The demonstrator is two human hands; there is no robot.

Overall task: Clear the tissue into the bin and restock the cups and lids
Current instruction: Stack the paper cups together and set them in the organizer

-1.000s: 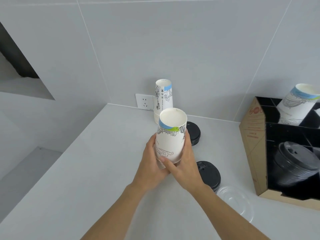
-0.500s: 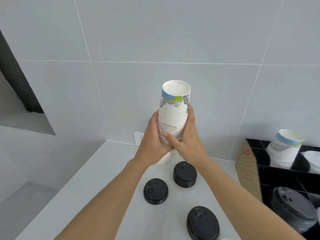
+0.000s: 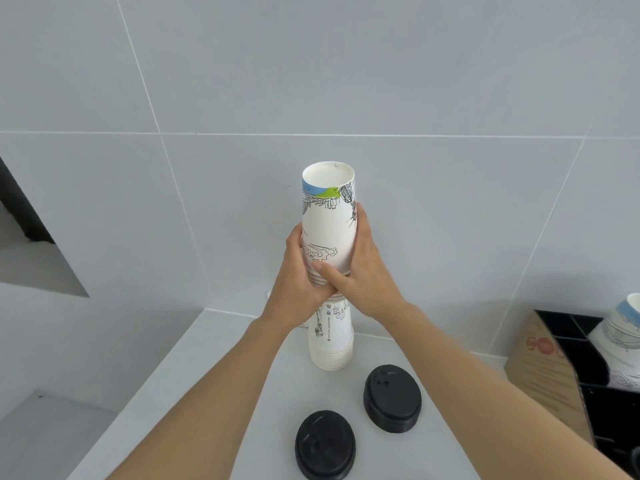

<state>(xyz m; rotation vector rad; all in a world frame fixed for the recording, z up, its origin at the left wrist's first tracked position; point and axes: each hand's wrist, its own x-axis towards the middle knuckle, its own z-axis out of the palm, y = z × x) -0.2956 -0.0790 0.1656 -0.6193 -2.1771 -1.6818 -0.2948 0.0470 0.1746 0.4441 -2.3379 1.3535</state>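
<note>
Held cups point(image 3: 327, 230): a nested set, inverted, carried in the air directly over the standing stack point(image 3: 331, 341), which sits on the counter point(image 3: 207, 393) close to the wall.

Grip: the left hand point(image 3: 298, 289) wraps the lower left of the set. The right hand point(image 3: 367, 275) wraps the right side, its thumb crossing the front over the exposed rims. Both hands are curled firmly around the set. They hide the junction, so it cannot be told whether the set touches the stack below.

Orientation: the long axis is close to vertical. The closed base faces up, leaning slightly toward the camera, and the mouths face down. The standing stack is also mouth-down.

Step in hand, as judged: seating the set onto the standing stack to form one column for restocking.

Recommendations:
- Centre the lowest rim over the top base before lowering.
- Hold the axis plumb, since a tilt would catch one edge.
- Press down lightly; paper walls crush under a hard squeeze.
- Release one hand at a time, as a tall column tips readily.

Other items: the far lid point(image 3: 392, 398) and near lid point(image 3: 325, 445), both black, lie on the counter apart from the stack. The organiser point(image 3: 543, 368) at the right edge already holds cups point(image 3: 623, 334). No tissue or bin is in view.
</note>
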